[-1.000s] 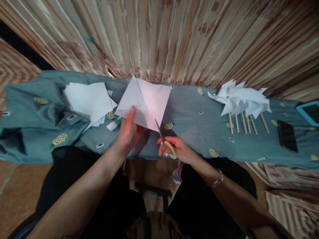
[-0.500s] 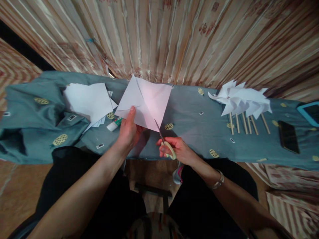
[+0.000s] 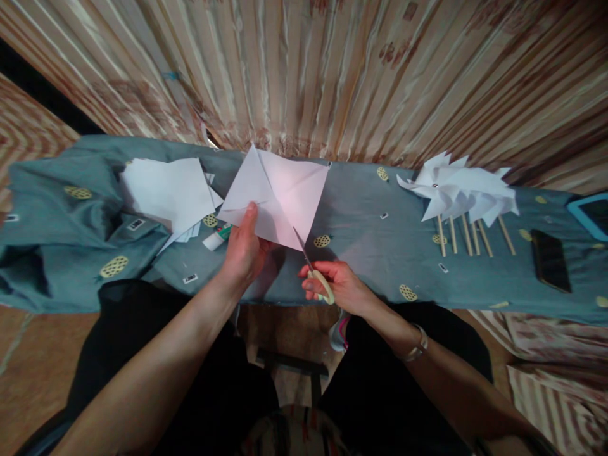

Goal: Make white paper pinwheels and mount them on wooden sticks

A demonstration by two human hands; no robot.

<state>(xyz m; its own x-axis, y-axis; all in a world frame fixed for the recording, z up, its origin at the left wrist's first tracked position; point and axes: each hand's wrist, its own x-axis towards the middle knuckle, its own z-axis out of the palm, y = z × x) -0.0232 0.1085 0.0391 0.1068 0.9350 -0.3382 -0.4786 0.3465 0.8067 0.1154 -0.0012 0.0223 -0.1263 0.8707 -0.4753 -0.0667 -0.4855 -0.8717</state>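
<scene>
My left hand (image 3: pixel 247 250) pinches a square sheet of white paper (image 3: pixel 289 190) by its lower left part, thumb on top and fingers underneath. Crease lines cross the sheet, and it is lifted above the cloth. In my right hand (image 3: pixel 335 282) are scissors (image 3: pixel 324 288) with pale yellow handles. Their blades lie at the sheet's lower right corner, pointing up and left along a diagonal crease. How far the blades are parted is too small to tell. A white and green tube (image 3: pixel 217 237) lies beside my left hand, partly under the paper.
A stack of white paper (image 3: pixel 166 190) lies on the left of the grey-green tablecloth (image 3: pixel 361 253). Several white paper pinwheels (image 3: pixel 468 187) on wooden sticks lie to the right. Beyond them are a dark phone (image 3: pixel 550 259) and a blue-edged device (image 3: pixel 591 215). A striped curtain (image 3: pixel 304 76) hangs behind the table.
Almost nothing differs. The paper and my left hand have shifted very slightly left, while the scissors stay at the same corner.
</scene>
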